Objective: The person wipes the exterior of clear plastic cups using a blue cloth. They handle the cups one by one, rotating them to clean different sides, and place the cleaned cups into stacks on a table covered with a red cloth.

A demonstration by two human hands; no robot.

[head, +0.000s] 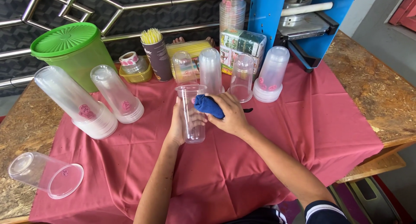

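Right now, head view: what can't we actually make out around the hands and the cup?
- Left hand: palm and most fingers hidden behind the clear cup.
- Blue cloth: partly covered by the right hand; its full size is unclear.
- Small dark object on the red tablecloth: mostly behind the right hand, too small to identify.
- Blue machine: top cut off by the frame edge.

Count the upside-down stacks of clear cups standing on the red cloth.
6: two large leaning stacks at left, four upright across the back. More may hide behind them.
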